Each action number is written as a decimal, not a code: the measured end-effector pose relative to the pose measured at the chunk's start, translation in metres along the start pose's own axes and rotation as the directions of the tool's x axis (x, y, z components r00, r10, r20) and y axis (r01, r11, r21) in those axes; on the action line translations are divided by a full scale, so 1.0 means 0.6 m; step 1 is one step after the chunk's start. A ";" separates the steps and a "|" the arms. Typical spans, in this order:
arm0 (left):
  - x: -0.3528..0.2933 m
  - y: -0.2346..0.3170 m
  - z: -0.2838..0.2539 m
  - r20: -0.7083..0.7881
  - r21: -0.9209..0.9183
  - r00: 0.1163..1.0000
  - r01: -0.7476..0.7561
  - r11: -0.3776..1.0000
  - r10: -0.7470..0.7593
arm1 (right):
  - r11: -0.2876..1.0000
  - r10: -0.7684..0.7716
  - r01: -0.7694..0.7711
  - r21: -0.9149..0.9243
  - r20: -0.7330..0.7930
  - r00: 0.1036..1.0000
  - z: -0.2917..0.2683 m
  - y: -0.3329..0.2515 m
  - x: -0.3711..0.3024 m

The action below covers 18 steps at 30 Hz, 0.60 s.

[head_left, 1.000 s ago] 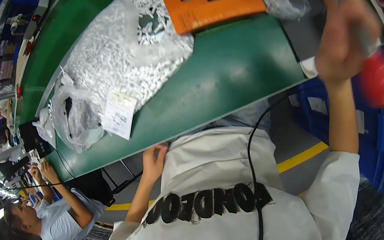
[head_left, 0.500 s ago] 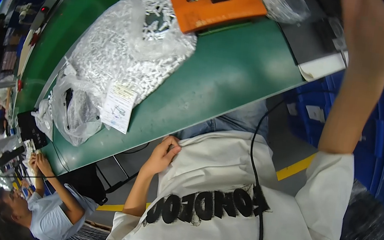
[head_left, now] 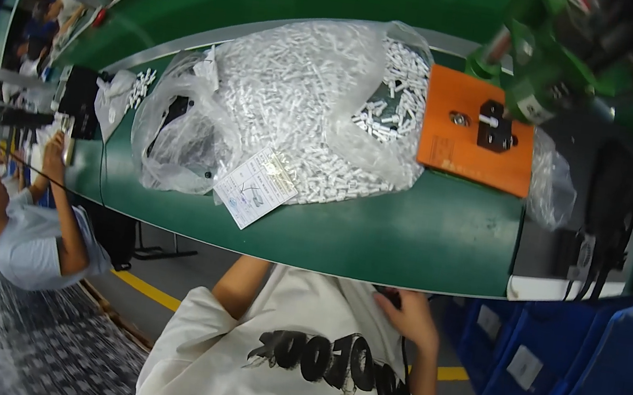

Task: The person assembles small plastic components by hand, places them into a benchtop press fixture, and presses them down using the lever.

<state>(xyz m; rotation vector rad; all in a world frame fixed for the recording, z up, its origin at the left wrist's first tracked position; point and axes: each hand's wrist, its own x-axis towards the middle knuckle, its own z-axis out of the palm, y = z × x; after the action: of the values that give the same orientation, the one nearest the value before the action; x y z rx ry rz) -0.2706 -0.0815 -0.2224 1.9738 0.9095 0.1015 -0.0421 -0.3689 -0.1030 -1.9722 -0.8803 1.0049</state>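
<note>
Now that my bare right hand [head_left: 411,318] is no longer reaching high, it's hovering by the edge of the green table [head_left: 445,250]; I can't tell its grip, or my hidden left hand's. That's leaving the orange rectangular block [head_left: 450,155] sitting untouched beside the clear plastic bag [head_left: 347,147] of small white pieces [head_left: 380,128].

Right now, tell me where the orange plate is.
In the head view, the orange plate sits right of centre on the green table, between the big bag of white pieces and a crumpled clear bag.
</note>
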 end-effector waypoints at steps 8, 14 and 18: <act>0.040 0.050 0.133 -0.118 -0.164 0.993 -0.005 0.986 -0.014 | 0.981 -0.174 0.171 -0.097 -0.023 0.985 0.010 0.040 0.015; 0.055 0.073 0.177 -0.115 -0.201 0.993 -0.012 0.980 -0.011 | 0.974 -0.215 0.223 -0.040 0.146 0.966 0.029 0.062 0.013; 0.074 0.086 0.186 -0.106 -0.203 0.994 -0.028 0.979 0.006 | 0.993 0.025 -0.021 0.116 -0.033 0.999 0.049 0.153 0.026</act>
<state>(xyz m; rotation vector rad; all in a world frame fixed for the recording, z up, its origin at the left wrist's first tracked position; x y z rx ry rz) -0.1641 -0.1485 -0.2579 1.7983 0.9122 0.2997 -0.0380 -0.3922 -0.1977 -1.8999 -0.7650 1.0095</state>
